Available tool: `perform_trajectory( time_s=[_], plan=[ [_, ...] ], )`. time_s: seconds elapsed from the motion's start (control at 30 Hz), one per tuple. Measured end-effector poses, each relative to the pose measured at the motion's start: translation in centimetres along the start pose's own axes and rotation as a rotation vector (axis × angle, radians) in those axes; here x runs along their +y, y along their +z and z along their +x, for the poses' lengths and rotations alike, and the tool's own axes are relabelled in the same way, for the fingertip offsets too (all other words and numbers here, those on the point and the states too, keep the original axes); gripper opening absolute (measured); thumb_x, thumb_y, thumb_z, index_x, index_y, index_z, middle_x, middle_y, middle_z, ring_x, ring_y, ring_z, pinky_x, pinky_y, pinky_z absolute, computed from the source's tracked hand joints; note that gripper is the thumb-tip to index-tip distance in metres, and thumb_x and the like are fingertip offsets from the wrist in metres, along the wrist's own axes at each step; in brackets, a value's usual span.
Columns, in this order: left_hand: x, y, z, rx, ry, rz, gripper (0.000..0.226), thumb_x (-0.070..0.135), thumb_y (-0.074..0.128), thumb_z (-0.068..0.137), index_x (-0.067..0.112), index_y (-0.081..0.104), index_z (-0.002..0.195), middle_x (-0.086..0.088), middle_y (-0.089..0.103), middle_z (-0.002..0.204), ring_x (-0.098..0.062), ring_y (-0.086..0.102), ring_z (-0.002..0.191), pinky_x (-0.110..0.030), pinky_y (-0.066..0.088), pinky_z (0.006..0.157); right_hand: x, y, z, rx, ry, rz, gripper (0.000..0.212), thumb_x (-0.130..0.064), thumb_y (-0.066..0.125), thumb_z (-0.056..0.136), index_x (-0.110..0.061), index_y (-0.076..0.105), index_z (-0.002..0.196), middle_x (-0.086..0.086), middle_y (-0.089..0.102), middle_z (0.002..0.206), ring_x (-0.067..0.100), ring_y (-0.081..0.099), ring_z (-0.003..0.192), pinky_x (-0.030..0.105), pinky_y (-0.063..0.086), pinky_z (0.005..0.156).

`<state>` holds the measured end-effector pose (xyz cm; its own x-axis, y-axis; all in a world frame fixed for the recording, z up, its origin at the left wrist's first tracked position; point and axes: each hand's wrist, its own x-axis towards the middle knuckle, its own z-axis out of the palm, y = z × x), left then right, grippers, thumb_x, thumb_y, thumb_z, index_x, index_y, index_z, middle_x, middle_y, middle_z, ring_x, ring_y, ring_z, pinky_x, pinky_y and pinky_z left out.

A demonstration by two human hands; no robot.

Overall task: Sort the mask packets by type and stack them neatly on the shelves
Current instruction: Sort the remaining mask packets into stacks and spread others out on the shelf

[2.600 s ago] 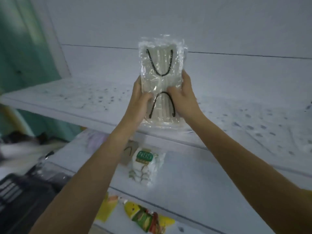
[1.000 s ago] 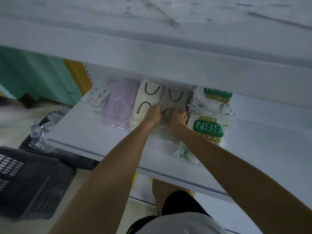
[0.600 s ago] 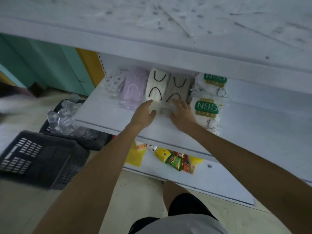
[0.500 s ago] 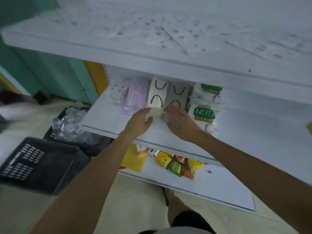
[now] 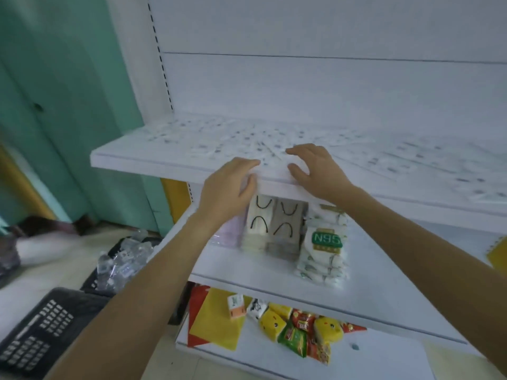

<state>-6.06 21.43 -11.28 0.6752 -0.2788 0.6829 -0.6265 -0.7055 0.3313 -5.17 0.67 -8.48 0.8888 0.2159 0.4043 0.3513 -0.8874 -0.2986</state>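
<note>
Left hand [image 5: 230, 187], right hand [image 5: 315, 171]: fingers spread, holding nothing, at upper shelf [image 5: 164, 149] front edge. Mask packets [image 5: 274, 229] at 6 o'clock, one shelf below.

On my feed I see only bare limbs: the left forearm [image 5: 153, 270] and right forearm [image 5: 411, 242] are uncovered along all their visible length, slim and smooth. The left hand [image 5: 230, 187] and right hand [image 5: 315, 171] are bare as well, fingers slender, finer details blurred.

"N95" on mask packet [image 5: 326, 239]
</note>
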Motion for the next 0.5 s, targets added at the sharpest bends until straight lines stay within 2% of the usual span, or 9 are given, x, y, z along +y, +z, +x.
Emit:
perform_trajectory(
  time_s=[0.1, 0.17, 0.23, 0.33, 0.4, 0.5],
  plan=[
    [-1.3, 0.3, 3.1, -0.12, -0.124, 0.04, 0.035, 0.025, 0.045, 0.098, 0.013, 0.053, 0.13, -0.005, 0.053, 0.131, -0.02, 0.047, 0.121, -0.029, 0.038, 0.092, 1.5, 0.5, 2.8, -0.28, 0.134, -0.073, 0.051, -0.041, 0.041, 0.097, -0.022, 0.035, 0.143, 0.006, 0.033, 0.149, 0.028, 0.026, 0.137, 0.039, 0.021, 0.113],
    [-2.9, 0.6, 4.5, -0.279, -0.162, 0.141, 0.038, 0.029, 0.042, 0.099, 0.013, 0.052, 0.131, -0.007, 0.05, 0.134, -0.025, 0.044, 0.124, -0.033, 0.037, 0.098, 1.8, 0.9, 4.4, -0.377, 0.161, -0.1, 0.048, -0.039, 0.035, 0.099, -0.021, 0.035, 0.143, 0.008, 0.033, 0.149, 0.03, 0.029, 0.136, 0.043, 0.025, 0.112],
    [-4.5, 0.5, 5.5, -0.412, -0.204, 0.227, 0.038, 0.033, 0.039, 0.1, 0.011, 0.057, 0.126, -0.009, 0.051, 0.131, -0.029, 0.044, 0.122, -0.038, 0.039, 0.098, 2.3, 1.0, 5.9, -0.375, 0.206, -0.12, 0.043, -0.031, 0.03, 0.1, -0.019, 0.038, 0.141, 0.011, 0.037, 0.146, 0.032, 0.035, 0.131, 0.044, 0.029, 0.109],
    [-6.5, -0.2, 6.6, -0.481, -0.247, 0.176, 0.039, 0.035, 0.04, 0.099, 0.013, 0.056, 0.127, -0.009, 0.051, 0.132, -0.026, 0.047, 0.121, -0.038, 0.04, 0.099, 3.6, 1.0, 8.4, -0.37, 0.298, -0.152, 0.04, -0.026, 0.031, 0.099, -0.017, 0.043, 0.136, 0.013, 0.041, 0.141, 0.034, 0.039, 0.126, 0.044, 0.032, 0.107],
    [-7.4, -0.6, 7.0, -0.474, -0.219, 0.132, 0.038, 0.033, 0.042, 0.099, 0.014, 0.056, 0.129, -0.006, 0.053, 0.132, -0.021, 0.05, 0.119, -0.034, 0.039, 0.099, 3.7, 1.3, 10.0, -0.325, 0.332, -0.158, 0.039, -0.024, 0.034, 0.098, -0.014, 0.045, 0.134, 0.016, 0.043, 0.137, 0.035, 0.041, 0.124, 0.043, 0.035, 0.105],
    [-9.4, -1.3, 7.8, -0.339, -0.214, 0.08, 0.031, 0.026, 0.045, 0.099, 0.013, 0.059, 0.123, -0.003, 0.058, 0.125, -0.018, 0.053, 0.114, -0.027, 0.04, 0.093, 1.6, 2.2, 12.5, -0.176, 0.287, -0.094, 0.039, -0.023, 0.041, 0.096, -0.013, 0.046, 0.133, 0.017, 0.044, 0.136, 0.036, 0.04, 0.125, 0.04, 0.035, 0.102]
  ],
)
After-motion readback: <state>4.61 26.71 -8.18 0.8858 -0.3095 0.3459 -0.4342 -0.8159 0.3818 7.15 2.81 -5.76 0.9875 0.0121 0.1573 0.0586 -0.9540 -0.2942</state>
